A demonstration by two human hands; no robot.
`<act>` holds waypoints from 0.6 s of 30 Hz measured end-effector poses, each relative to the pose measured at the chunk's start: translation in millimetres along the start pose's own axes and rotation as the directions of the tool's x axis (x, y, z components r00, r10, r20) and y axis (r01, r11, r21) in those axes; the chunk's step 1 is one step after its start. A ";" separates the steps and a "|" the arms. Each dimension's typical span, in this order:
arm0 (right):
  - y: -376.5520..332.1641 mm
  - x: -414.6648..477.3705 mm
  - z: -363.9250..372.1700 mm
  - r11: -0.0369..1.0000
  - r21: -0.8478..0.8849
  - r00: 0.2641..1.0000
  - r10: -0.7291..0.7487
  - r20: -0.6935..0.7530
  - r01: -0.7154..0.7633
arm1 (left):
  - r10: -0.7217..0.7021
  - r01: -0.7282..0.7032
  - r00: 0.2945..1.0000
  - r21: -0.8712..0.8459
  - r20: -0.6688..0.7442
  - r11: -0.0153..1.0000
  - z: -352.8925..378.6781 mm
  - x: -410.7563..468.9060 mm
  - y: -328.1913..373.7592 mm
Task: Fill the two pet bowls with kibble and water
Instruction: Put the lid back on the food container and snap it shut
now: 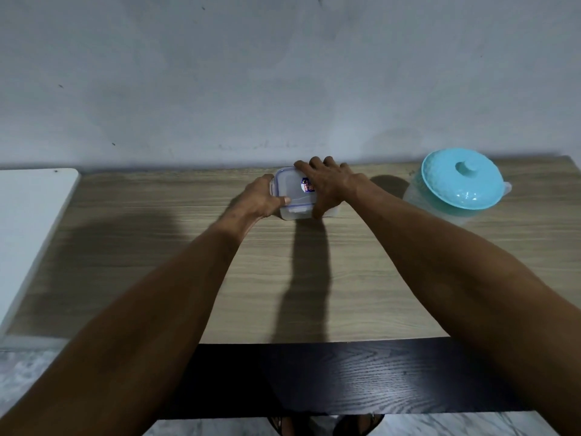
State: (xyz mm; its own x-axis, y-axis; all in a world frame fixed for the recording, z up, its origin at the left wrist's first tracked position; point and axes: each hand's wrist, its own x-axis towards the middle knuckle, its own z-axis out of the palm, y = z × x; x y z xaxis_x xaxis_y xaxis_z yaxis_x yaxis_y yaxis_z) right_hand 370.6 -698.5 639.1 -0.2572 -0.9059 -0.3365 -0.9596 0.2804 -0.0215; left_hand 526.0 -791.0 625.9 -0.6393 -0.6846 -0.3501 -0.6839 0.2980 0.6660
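your left hand and your right hand both reach out to the small square clear plastic container with a blue-edged clip-on lid, which sits on the light wood-grain tabletop near its far edge, close to the grey wall. your left hand clasps the container's left side, its fingers curled round the wall and the thumb lying across the near left part of the lid. your right hand lies over the right side of the lid, fingers spread, fingertips reaching the far edge and the thumb coming down the near right corner; it presses on the container, though you cannot tell how tightly it grips. a small red and blue sticker shows on the lid between your hands. what is inside the container cannot be made out.

to the right, well apart from the container, stands a translucent plastic jug with a round turquoise lid and a knob on top, also near the far edge of the tabletop. a white flat surface adjoins the tabletop on the left. the near part of the tabletop is a dark, almost black wood-grain strip. below it you can see pale marbled floor and sandalled feet.
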 end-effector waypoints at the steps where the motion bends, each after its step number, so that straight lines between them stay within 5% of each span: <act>1: 0.1 0.1 0.9 1.000 -0.001 1.000 0.004 -0.004 -0.004 | -0.003 0.003 1.000 0.010 0.002 1.000 -0.3 -1.0 0.9; 5: 6.1 -13.2 9.8 0.975 0.214 0.998 0.066 -0.009 -0.063 | 0.011 -0.011 1.000 0.027 -0.021 1.000 -0.7 -4.8 1.6; 9: 12.3 -32.2 33.5 0.722 0.670 0.899 0.394 -0.190 -0.175 | 0.022 -0.022 1.000 -0.002 -0.015 1.000 -2.0 -10.5 4.2; 15: -4.5 -39.4 62.3 0.386 0.891 0.762 0.643 -0.074 -0.239 | 0.021 -0.021 1.000 0.014 -0.012 1.000 -2.2 -13.2 4.9; 18: -3.1 -37.8 56.9 0.335 0.904 0.742 0.670 -0.031 -0.264 | 0.014 -0.014 1.000 0.018 -0.018 1.000 -1.4 -14.7 5.1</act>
State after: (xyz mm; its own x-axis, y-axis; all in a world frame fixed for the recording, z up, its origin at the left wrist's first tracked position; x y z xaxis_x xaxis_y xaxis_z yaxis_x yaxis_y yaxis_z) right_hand 389.8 -647.0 598.4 -0.8374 -0.4938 -0.2344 -0.1505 0.6205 -0.7696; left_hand 532.3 -780.4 635.4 -0.6424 -0.6921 -0.3292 -0.6815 0.3194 0.6585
